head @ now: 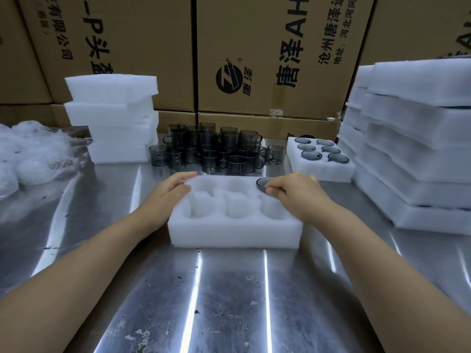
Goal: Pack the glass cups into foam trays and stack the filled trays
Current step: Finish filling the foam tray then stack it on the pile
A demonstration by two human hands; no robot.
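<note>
Head view: we list one glass cup [261, 183], seated in the far right pocket of the foam tray [234, 230] at mid-table. Our right hand [298, 192] pinches its rim. Our left hand [165, 194] lies with loose fingers on the tray's far left corner. Behind are loose cups [211, 149]; to the right, a filled tray [321, 171] and stacked trays [418, 154]; to the left, a foam stack [114, 123]; beneath, the steel table [229, 289].

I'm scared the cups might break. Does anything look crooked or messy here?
Nothing looks broken or spilled. The tall stack of trays on the right is crooked, its layers shifted and tilted. The loose glass cups are heaped on one another behind the foam tray, where the right hand pinches one cup.
</note>
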